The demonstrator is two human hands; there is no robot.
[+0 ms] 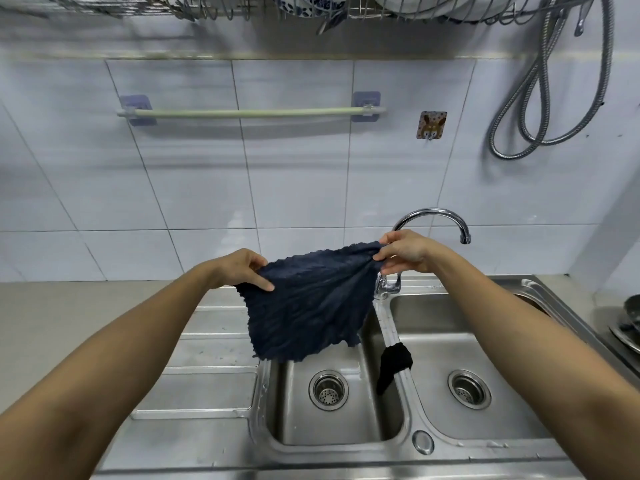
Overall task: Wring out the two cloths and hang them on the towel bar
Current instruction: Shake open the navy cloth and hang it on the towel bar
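You held the dark blue cloth (306, 303) spread at the center of the frame — your left hand (242, 268) pinched its left corner, your right hand (403, 252) gripped the bunched right corner. It hung above the sink (346, 448). The second cloth (393, 365) (black, small) lay draped over the divider between the two basins. The towel bar (249, 113) sat on the tiled wall, upper center — bare.
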